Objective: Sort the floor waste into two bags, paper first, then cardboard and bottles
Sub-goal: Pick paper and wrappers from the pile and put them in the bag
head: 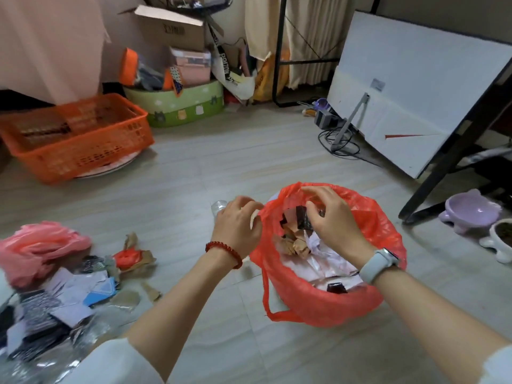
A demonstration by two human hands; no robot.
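The red bag (332,297) sits open on the floor (221,167) in the lower middle of the frame, a bit to the right. Inside it lie white paper, brown crumpled paper and some dark scraps. The right hand (329,217) is over the bag's mouth with its fingers spread and bent; it is near a dark scrap, but I cannot tell if it holds it. The left hand (238,225) grips the bag's left rim with curled fingers. Just behind this hand, a clear bottle (219,207) peeks out on the floor. At the lower left of the frame is a pile of waste (63,297): paper bits, brown card pieces and shiny plastic. A pink bag (41,248) lies crumpled beside the pile. Farther back, at the upper left, stands an orange basket (80,139). At the right edge is a purple bowl (471,209).
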